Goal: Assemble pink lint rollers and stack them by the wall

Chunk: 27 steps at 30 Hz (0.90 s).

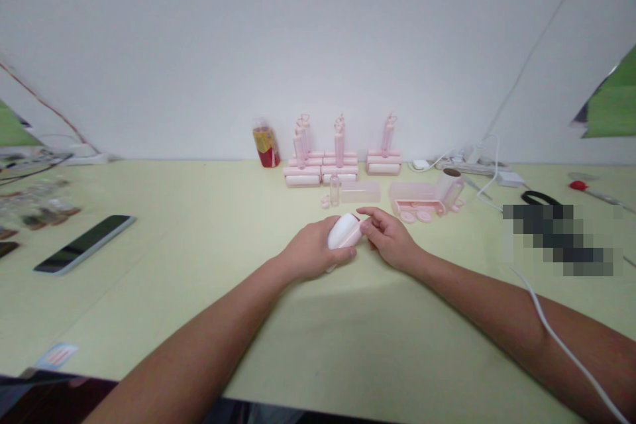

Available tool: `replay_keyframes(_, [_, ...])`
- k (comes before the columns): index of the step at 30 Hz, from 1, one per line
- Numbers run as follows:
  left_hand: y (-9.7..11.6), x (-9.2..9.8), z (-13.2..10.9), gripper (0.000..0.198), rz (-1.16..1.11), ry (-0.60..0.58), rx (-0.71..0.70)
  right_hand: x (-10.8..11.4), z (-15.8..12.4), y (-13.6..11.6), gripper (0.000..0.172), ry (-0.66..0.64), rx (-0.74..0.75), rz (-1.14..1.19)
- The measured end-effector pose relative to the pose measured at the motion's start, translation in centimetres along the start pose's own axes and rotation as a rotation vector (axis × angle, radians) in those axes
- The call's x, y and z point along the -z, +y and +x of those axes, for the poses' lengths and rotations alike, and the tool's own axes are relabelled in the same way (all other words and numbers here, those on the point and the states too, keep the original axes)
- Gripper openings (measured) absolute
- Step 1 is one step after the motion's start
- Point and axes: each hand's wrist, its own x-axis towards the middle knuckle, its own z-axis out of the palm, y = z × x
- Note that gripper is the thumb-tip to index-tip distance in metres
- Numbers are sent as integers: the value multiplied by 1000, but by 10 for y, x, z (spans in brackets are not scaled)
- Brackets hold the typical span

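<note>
My left hand point(315, 248) is wrapped round a white and pink roller piece point(344, 232), held just above the table at the middle. At the right end of that piece, my right hand point(387, 235) touches it with thumb and fingertips, the fingers partly bent. Beyond my hands lie a clear rectangular cover point(360, 192), a small clear cylinder point(334, 191) standing upright and small pink rings point(325, 201). To their right is an open pink case point(420, 204) with round pink discs point(423, 216) in front of it.
Several pink-and-white roller units point(303, 177) with upright clear handles stand near the wall. A drink bottle point(266, 144) is left of them. A cardboard-cored roll point(448, 182) and a power strip point(462, 166) are at right. A phone point(84, 244) lies left; a white cable point(551, 331) crosses my right arm.
</note>
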Motion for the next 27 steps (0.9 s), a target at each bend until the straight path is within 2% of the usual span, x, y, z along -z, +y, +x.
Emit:
replay_keyframes(2, [1,-1,1,56,-119,31,38,0,1,0,49,23,-3,98])
replay_keyframes(4, [0,-1,4,53,-230,123,53,2,5,-1,47,94,17,104])
replay_keyframes(7, [-2,0,8,52,-438,310,82,5,19,-4,39,196,102,-59])
replay_keyframes(9, [-4,1,10,56,-625,381,111,7,33,-8,33,218,197,-251])
replay_keyframes(11, [-5,1,12,60,-785,404,121,6,51,-13,30,217,302,-442])
replay_keyframes(13, [-6,2,12,63,-873,419,127,2,71,-17,31,245,343,-548])
replay_keyframes(19, [-6,5,13,56,-1027,484,123,-22,116,-14,34,298,160,-592])
replay_keyframes(23, [-5,7,12,53,-1174,434,156,-32,121,-13,28,269,141,-569])
replay_keyframes(27, [-4,10,11,49,-1258,430,178,-33,104,-29,24,253,246,-437])
